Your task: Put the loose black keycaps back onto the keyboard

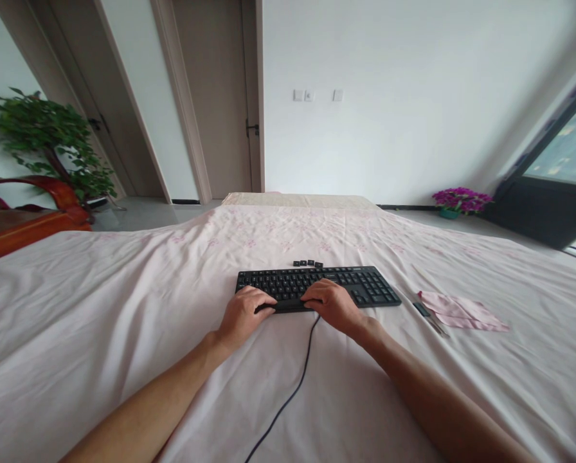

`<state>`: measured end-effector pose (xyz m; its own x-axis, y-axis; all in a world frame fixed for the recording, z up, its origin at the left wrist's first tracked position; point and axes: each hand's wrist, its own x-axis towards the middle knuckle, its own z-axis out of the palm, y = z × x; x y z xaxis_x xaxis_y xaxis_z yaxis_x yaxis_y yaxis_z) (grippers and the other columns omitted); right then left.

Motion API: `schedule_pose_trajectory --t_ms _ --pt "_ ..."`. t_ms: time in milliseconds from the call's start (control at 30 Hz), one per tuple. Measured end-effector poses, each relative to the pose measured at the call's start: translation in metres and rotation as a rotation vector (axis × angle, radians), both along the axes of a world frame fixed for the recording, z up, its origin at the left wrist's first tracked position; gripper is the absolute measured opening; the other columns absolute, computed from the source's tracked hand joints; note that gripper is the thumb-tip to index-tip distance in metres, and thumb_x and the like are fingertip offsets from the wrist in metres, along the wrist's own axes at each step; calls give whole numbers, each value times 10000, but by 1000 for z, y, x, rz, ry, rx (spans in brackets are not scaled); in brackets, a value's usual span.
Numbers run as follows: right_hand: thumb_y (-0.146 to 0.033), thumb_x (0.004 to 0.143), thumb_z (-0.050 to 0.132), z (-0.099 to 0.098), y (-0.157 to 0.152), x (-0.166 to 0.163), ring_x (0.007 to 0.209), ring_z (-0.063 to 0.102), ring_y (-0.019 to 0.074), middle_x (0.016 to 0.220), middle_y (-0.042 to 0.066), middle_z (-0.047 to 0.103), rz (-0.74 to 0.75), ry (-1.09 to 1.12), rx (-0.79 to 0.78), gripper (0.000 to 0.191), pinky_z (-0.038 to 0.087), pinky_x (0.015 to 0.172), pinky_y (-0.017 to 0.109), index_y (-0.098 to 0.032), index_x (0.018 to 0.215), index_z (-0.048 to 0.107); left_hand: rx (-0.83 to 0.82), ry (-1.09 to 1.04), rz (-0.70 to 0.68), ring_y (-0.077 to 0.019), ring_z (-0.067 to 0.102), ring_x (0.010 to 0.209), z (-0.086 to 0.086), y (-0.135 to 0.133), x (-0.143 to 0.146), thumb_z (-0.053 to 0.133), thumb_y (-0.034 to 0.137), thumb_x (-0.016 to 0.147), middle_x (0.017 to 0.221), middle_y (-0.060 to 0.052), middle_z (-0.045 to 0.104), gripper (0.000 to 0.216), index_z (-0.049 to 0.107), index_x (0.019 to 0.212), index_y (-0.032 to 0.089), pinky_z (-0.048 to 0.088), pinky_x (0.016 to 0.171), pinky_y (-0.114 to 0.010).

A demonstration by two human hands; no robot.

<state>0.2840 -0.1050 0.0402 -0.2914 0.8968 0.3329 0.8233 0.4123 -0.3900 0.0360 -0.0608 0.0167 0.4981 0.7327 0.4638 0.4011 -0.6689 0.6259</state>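
A black computer keyboard (pixel 375 286) lies on the pink-white cloth in front of me, its cable (pixel 295 389) running from the near edge towards me. My left hand (pixel 247 312) is closed on the near edge left of the middle, thumb and fingers pinching the rim. Farther right along that edge, my right hand (pixel 333 305) grips it the same way, its fingers over the lower keys and hiding some. Just beyond the far edge sit several loose black keycaps (pixel 311 263) in a short row.
To the right lie a folded pink cloth (pixel 466 312), a small dark block (pixel 421 309) and a thin metal tool (pixel 437 326), perhaps tweezers. A floral sheet (pixel 172 289) covers the broad surface in folds. Beyond are a wooden chair (pixel 71 199), a green plant (pixel 42 128) and purple flowers (pixel 461 199).
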Motion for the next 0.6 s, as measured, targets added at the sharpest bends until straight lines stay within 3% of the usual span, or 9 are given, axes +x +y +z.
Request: schedule_pose_trajectory --t_ms 600 --pt "-204 865 565 -8 -2 -1 836 598 152 877 33 660 92 -52 130 159 470 774 258 -231 887 720 107 77 0 -172 582 858 -3 4 2 685 169 752 884 -6 692 146 713 872 245 432 802 -318"
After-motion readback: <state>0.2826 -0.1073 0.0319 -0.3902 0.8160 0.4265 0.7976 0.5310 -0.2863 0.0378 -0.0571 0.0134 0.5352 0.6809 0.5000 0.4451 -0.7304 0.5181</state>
